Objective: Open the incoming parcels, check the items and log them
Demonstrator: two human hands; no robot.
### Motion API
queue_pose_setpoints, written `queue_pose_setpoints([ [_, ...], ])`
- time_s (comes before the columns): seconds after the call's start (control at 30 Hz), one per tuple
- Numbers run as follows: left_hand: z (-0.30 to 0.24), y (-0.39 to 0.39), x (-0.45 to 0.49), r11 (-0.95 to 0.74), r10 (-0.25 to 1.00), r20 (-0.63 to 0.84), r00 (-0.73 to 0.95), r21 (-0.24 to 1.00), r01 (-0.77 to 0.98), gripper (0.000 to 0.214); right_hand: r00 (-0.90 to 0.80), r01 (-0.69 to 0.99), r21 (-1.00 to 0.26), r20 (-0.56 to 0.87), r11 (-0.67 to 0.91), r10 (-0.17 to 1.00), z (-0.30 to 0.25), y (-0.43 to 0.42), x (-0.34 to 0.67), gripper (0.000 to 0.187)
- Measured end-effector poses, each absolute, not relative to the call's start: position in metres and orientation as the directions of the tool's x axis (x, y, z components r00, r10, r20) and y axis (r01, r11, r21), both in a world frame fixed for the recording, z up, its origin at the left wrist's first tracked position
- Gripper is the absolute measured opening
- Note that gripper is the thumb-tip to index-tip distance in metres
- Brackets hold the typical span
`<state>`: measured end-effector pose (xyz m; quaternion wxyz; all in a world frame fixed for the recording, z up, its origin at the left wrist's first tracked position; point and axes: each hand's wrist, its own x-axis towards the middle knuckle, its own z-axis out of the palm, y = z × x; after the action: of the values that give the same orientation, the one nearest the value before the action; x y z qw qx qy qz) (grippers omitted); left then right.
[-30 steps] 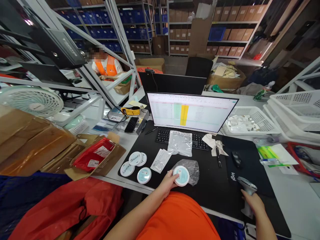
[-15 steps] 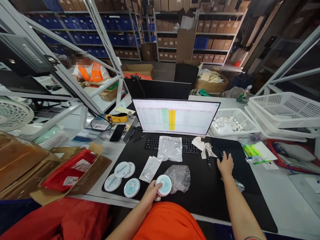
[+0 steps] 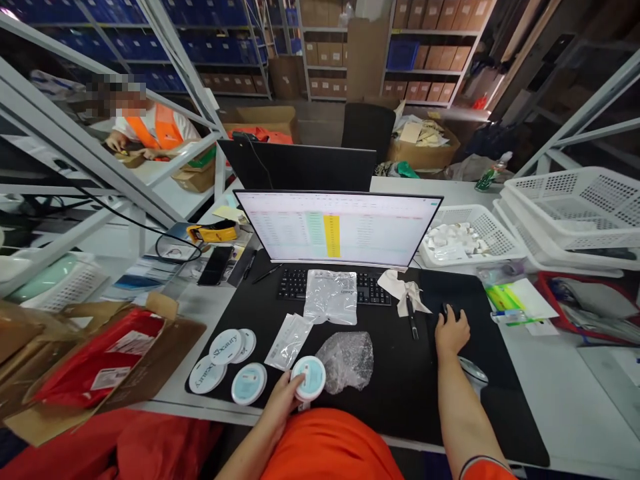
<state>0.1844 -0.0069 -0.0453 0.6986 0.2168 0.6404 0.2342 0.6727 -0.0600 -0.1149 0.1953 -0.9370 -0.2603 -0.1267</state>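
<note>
My left hand (image 3: 280, 402) grips a round white tub (image 3: 312, 378) with a light-blue label, thumb on its top, at the desk mat's front edge. My right hand (image 3: 451, 331) lies over a dark computer mouse (image 3: 445, 309), mostly hidden beneath the palm and fingers. A grey-white rounded device (image 3: 473, 373) sits beside my right wrist. To the left are another blue-labelled round tub (image 3: 249, 383) and several white round pieces with lettering (image 3: 226, 347). Crumpled bubble wrap (image 3: 345, 360) lies right of the held tub, and a flat clear packet (image 3: 289, 341) rests behind it.
A monitor (image 3: 335, 227) showing a spreadsheet stands behind the keyboard (image 3: 293, 285), which a silver-white pouch (image 3: 331, 297) partly covers. White baskets (image 3: 575, 200) stand at right. An open carton (image 3: 165, 353) with red packages is at left. A co-worker in an orange vest (image 3: 163, 127) sits beyond.
The view has tilted down and shifted slightly. My left hand still holds the tub, and my right hand stays at the mouse with its fingers slightly shifted.
</note>
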Motion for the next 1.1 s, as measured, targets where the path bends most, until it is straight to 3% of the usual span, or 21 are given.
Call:
queue_pose_setpoints([
  [0.37, -0.0398, -0.0109, 0.1918, 0.794, 0.607, -0.793, 0.051, 0.608, -0.003, 0.028, 0.849, 0.500, -0.348, 0.376, -0.793, 0.371, -0.1171, -0.0600, 0.6753, 0.040],
  [0.5, -0.0423, -0.0123, 0.1917, 0.784, 0.621, -0.784, 0.003, 0.621, 0.013, 0.025, 0.846, 0.508, -0.345, 0.372, -0.789, 0.382, -0.1159, -0.0597, 0.6742, 0.040],
  [1.1, -0.0452, -0.0114, 0.1897, 0.805, 0.591, -0.803, 0.077, 0.593, -0.005, 0.018, 0.824, 0.530, -0.308, 0.404, -0.790, 0.396, -0.1160, -0.0589, 0.6738, 0.036],
])
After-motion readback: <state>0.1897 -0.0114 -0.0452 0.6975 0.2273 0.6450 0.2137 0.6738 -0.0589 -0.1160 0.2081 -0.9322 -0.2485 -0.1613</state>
